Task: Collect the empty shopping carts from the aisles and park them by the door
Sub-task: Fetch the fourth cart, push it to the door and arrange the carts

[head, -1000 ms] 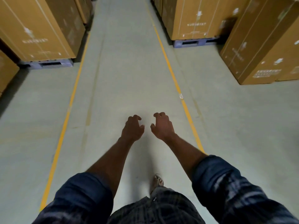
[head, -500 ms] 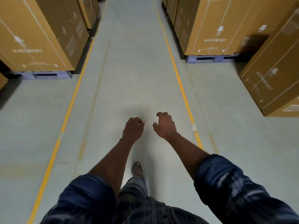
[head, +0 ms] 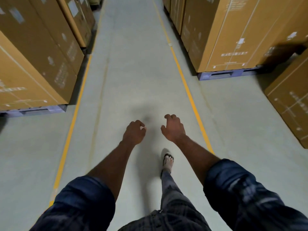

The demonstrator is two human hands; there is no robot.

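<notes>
No shopping cart is in view. My left hand (head: 134, 131) is stretched out in front of me over the grey floor, fingers curled in against the thumb, holding nothing. My right hand (head: 174, 128) hovers beside it, a hand's width to the right. Its fingers are bent like a claw, thumb apart, and it is empty. Both forearms are bare below rolled dark blue sleeves. My right foot in a sandal (head: 168, 161) is stepping forward between the arms.
I am in a warehouse aisle (head: 136, 64) marked by two yellow floor lines (head: 186, 84). Tall brown cartons on blue pallets line the left (head: 33, 60) and right (head: 233, 35) sides. Another carton (head: 290, 105) stands at the near right.
I have walked forward along the aisle, so the cartons on both sides have come nearer. The stepping foot has changed. Both hands stay held out in front, and the left one's fingers have curled tighter.
</notes>
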